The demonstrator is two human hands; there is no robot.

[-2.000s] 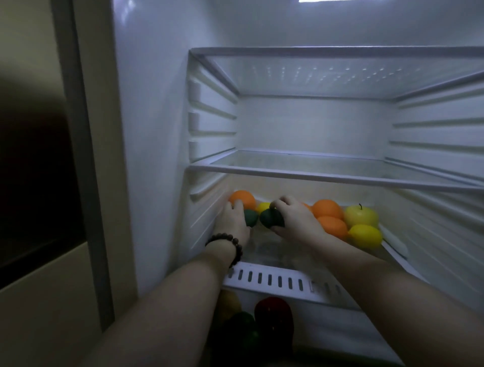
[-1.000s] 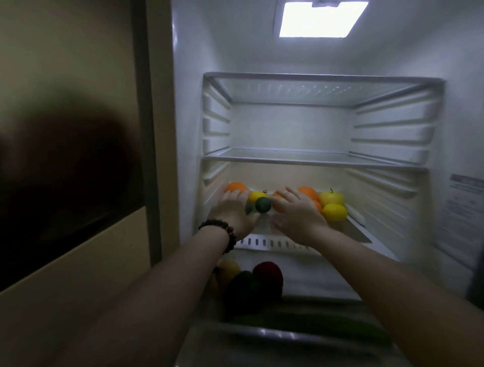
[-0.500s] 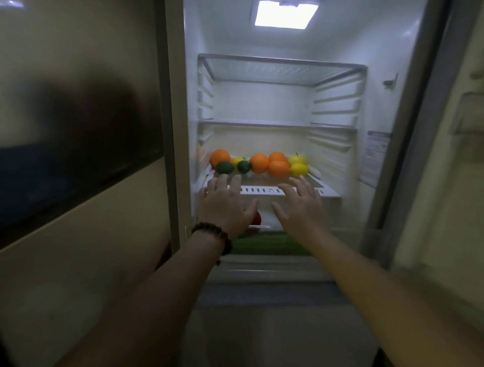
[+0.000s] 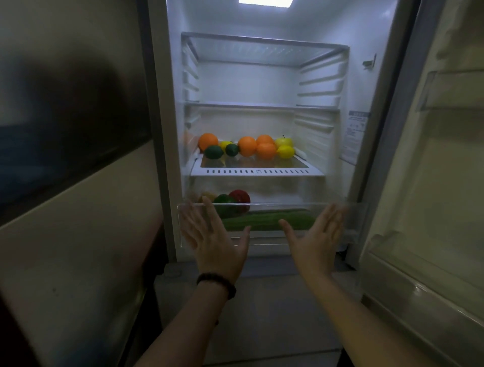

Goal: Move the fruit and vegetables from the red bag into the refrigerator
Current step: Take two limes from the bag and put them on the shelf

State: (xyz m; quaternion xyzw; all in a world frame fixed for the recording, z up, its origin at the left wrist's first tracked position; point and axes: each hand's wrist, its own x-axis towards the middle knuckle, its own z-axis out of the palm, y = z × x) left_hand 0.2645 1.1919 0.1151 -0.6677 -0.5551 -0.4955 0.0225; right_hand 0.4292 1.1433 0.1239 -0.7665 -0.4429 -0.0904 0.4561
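dim fridge drawer [image 4: 272,233], hands' [image 4: 217,235] fingertips blurred

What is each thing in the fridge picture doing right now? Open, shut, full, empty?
Refrigerator door: open.
Fridge light: on.
Bottom drawer: pulled out, holding vegetables.
Fruit shelf: holding oranges, lemons and limes.
Top shelf: nothing visible on it.
Left hand: open, holding nothing.
Right hand: open, holding nothing.
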